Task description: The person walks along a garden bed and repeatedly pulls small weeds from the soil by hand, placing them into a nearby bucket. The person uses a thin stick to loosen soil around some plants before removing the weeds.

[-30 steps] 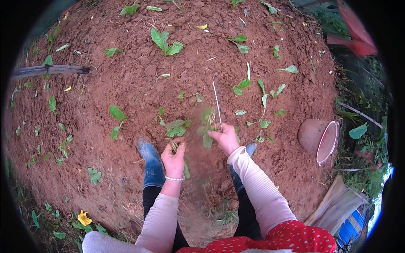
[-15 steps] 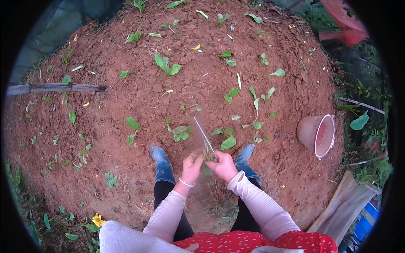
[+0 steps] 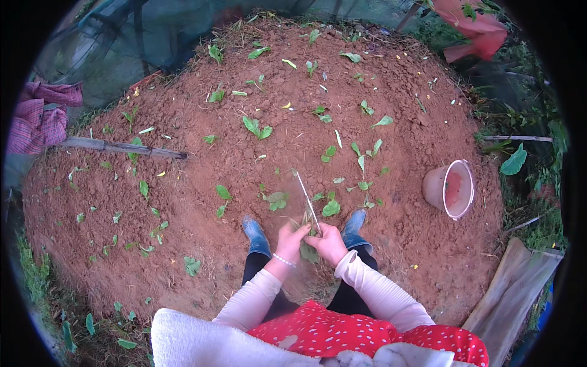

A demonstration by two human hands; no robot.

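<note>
Greens [image 3: 310, 252] sit pinched between the person's hands, low over the soil patch [image 3: 391, 275], nearer its near edge than its far one. From where I stand, the left hand [image 3: 290, 241] is closed on the bunch, and the right hand [image 3: 331, 244] is drawn in tight beside it, seemingly gripping a thin pale stick [image 3: 306, 194] that points toward the far edge. Sorting or trimming looks to be the step; the next move would call for a steady hold and careful fingers. Beyond, leafy seedlings [image 3: 252, 127] dot the soil, and a bucket [image 3: 435, 187] lies tipped near the right edge.
</note>
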